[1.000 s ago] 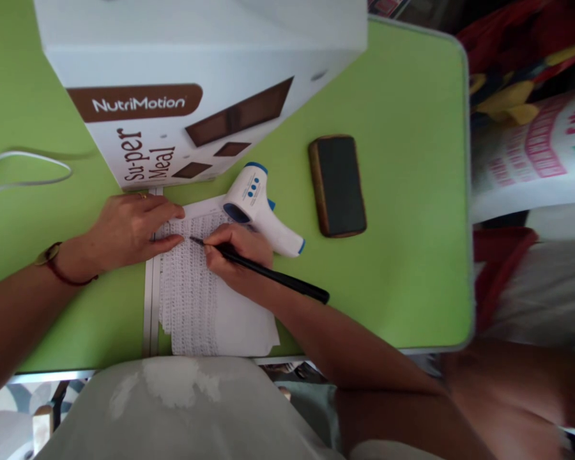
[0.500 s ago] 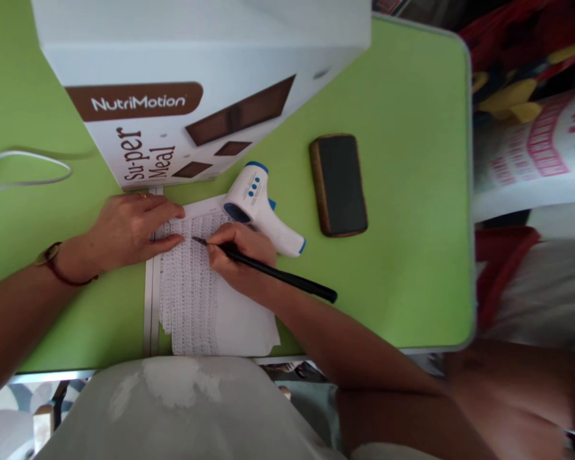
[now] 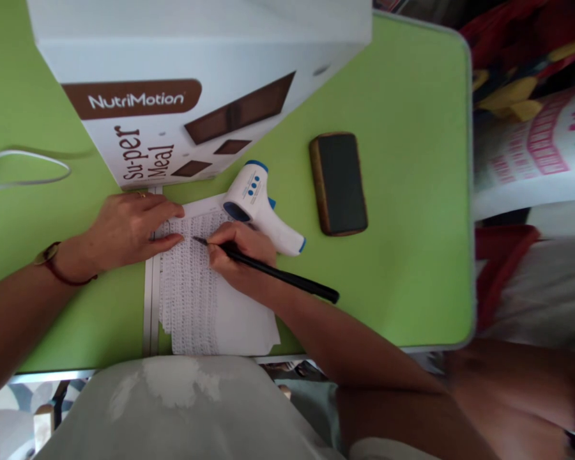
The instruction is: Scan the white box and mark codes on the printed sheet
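A stack of paper sheets (image 3: 242, 319) covered in rows of small handwriting lies on the green table (image 3: 412, 268). My right hand (image 3: 242, 252) grips a black pen (image 3: 287, 276), its tip at the written rows. Flat on the left edge of the sheets rests my left hand (image 3: 129, 227), fingers apart and holding nothing. A white and blue infrared thermometer (image 3: 263, 211) lies across the top right of the paper, just beyond my right hand.
A large white NutriMotion box (image 3: 196, 61) stands behind the paper. To the right lies a dark phone (image 3: 340, 184) in a brown case. A white cable (image 3: 33, 153) curves at the left. Past the table's right edge are a printed white sack (image 3: 531, 150) and a red container (image 3: 498, 268).
Almost nothing differs. The pen's back end has shifted very slightly to the right, while my left hand and the paper stay in place.
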Demonstrator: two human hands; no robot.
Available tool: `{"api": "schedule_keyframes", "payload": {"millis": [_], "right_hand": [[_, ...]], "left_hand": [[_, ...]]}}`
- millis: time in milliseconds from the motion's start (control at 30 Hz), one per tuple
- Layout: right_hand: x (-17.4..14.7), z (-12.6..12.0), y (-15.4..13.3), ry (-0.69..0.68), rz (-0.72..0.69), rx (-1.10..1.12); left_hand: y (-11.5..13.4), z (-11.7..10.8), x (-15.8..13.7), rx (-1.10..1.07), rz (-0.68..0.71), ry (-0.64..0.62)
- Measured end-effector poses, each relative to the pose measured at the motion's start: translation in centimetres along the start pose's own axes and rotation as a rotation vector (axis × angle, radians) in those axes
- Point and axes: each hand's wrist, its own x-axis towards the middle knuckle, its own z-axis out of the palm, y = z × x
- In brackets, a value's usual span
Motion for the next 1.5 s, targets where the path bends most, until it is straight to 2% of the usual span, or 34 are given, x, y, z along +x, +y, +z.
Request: {"api": "schedule_keyframes", "payload": {"millis": [400, 667, 1033, 1500], "right_hand": [[0.09, 0.04, -0.21, 0.017, -0.022, -0.037], [-0.1, -0.21, -0.14, -0.007, 0.067, -0.035], [-0.1, -0.09, -0.1, 0.016, 0.064, -0.024], [-0.2, -0.36, 0.0, -0.03, 0.022, 0.051]], "left_hand": [[0.02, 0.08, 0.01, 0.002, -0.025, -0.024], [-0.01, 0.06, -0.01, -0.01, 0.005, 0.022], [0.17, -0.29, 0.21, -0.004, -0.055, -0.084], [0.05, -0.13, 0.14, -0.015, -0.029, -0.054]]}}
